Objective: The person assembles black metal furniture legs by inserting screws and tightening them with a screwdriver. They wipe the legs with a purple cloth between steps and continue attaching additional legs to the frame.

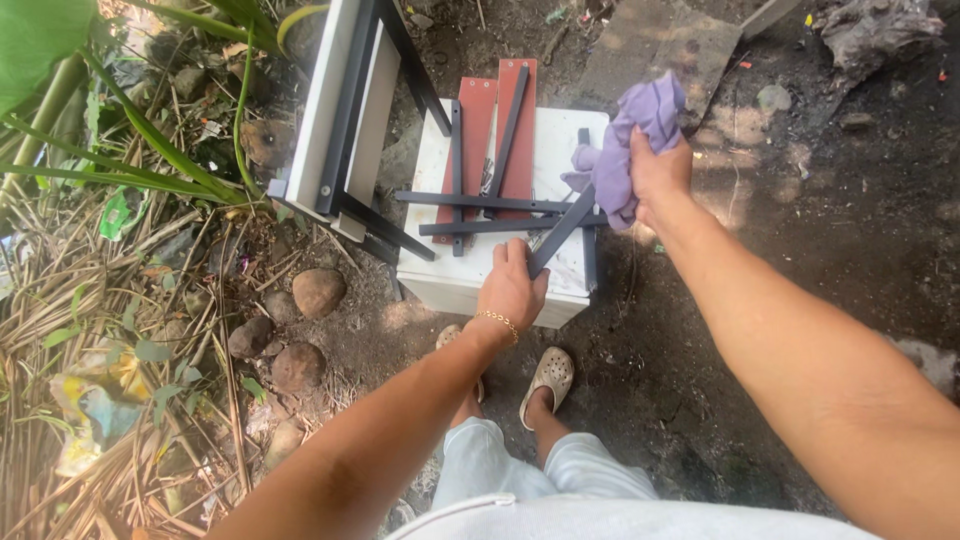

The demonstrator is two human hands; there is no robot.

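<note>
Gripping the stiff, light-looking dark metal bar (560,232) mid-frame, the left hand (512,288) is closed on its lower end while the right hand (658,175) clutches a soft purple rag (630,140).

Outdoor yard, rough backyard work spot. Bare dark soil (760,300) across the right of the frame, stones (318,291) and dry stalks (60,300) at left, green leaves (40,40) at upper left, white box (470,285) as makeshift counter at centre.

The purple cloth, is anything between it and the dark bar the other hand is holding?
Nothing visible. The purple cloth in the right hand already lies against the dark bar, which the left hand grips lower down.
</note>
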